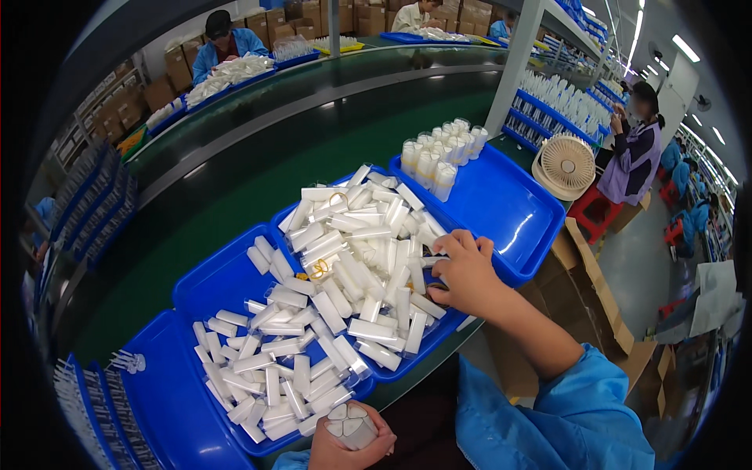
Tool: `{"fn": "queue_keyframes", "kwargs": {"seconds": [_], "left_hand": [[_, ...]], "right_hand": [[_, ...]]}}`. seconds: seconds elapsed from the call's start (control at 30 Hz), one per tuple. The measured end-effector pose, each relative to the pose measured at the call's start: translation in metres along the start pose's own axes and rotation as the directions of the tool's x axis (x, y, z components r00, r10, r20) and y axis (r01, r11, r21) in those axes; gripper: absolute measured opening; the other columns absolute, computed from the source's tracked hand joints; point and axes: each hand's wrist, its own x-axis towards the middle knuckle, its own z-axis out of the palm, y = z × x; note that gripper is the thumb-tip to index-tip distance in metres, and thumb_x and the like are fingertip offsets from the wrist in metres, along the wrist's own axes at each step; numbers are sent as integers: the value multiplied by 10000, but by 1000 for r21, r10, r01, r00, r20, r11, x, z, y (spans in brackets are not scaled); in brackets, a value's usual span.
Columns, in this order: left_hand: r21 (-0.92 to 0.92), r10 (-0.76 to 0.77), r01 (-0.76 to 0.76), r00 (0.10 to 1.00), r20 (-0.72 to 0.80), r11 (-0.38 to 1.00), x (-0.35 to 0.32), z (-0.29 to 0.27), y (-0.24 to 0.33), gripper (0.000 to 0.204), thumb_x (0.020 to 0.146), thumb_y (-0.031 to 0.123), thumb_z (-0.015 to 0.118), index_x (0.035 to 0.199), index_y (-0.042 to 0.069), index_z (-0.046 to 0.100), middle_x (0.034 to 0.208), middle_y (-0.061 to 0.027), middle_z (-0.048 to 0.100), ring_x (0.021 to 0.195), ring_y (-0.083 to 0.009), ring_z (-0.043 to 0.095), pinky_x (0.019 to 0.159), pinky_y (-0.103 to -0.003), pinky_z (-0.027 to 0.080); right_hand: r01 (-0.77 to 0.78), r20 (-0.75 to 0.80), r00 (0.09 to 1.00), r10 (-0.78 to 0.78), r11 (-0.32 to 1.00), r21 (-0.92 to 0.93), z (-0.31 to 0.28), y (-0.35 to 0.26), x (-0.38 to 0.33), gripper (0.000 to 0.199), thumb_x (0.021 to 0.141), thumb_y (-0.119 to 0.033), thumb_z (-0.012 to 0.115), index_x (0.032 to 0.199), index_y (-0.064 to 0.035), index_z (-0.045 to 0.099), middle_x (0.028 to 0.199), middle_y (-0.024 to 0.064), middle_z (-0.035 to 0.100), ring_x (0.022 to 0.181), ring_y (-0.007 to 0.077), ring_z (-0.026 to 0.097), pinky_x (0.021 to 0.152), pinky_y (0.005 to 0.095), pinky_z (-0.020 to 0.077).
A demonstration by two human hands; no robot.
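Note:
My left hand [345, 448] is at the lower edge, closed around a small bundle of white tubes [350, 424] held end-up. My right hand [466, 274] reaches into the right side of a blue tray [439, 333] heaped with white plastic tubes [356, 251], its fingers pinching tubes near the tray's right rim. A second blue tray [207, 282] to the left holds more loose white tubes [270, 368]. Yellow rubber bands [319, 270] lie among the tubes.
A third blue tray [501, 207] at the right holds upright bundled tubes [439, 157]. A green conveyor [235, 172] runs behind. A small white fan [565, 164], cardboard boxes [587, 274] and other seated workers [634, 153] are around. Blue racks [94, 415] stand at lower left.

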Motion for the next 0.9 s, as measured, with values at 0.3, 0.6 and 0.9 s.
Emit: {"fn": "queue_keyframes", "kwargs": {"seconds": [0.3, 0.6, 0.9], "left_hand": [[23, 45, -45, 999, -6, 999, -7, -4, 1, 132, 767, 35, 629, 800, 6, 504, 640, -73, 547, 560, -138, 534, 509, -236, 437], [-69, 143, -149, 986, -87, 986, -12, -8, 4, 193, 764, 19, 621, 893, -9, 480, 771, -105, 563, 611, -140, 547, 536, -248, 455], [265, 507, -440, 805, -307, 858, 9, -4, 4, 268, 690, -38, 708, 880, -9, 522, 1076, -157, 564, 716, -82, 567, 634, -205, 464]], "right_hand": [[-14, -49, 999, 19, 996, 83, -4, -6, 9, 82, 618, -126, 661, 605, -81, 594, 1160, 79, 520, 1138, 269, 403, 857, 451, 272], [15, -28, 1000, -3, 890, 456, -40, 1, 24, 85, 645, -78, 653, 641, -75, 568, 1013, 56, 598, 1025, 241, 500, 860, 387, 334], [321, -102, 915, -389, 552, 770, -57, -111, 15, 147, 629, 7, 667, 690, -70, 556, 812, 51, 612, 788, 235, 589, 721, 312, 464]]}}
